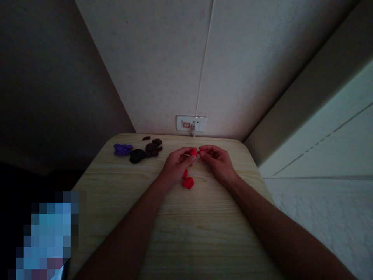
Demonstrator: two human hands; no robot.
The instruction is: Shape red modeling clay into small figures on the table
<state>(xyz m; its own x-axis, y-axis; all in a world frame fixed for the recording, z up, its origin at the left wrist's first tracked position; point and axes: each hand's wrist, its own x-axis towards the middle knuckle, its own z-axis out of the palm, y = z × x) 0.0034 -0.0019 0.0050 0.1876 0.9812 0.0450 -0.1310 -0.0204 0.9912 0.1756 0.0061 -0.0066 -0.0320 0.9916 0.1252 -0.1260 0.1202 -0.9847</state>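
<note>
Between the thumb and fingers of my left hand (176,163) is a lump of red modelling clay (194,153). My right hand (218,162), close beside it, pinches a small red piece of clay (199,152) at its fingertips. A narrow gap separates the two red bits. On the table below my left hand lies a bumpy red clay lump (188,183), with a smaller red piece (185,174) partly behind the hand.
Purple clay (122,149), a black clay lump (137,156) and dark brown clay pieces (152,149) lie at the table's (204,225) back left. A wall socket (191,123) with a plug sits behind the table. A blurred-out bright patch (51,229) is at lower left.
</note>
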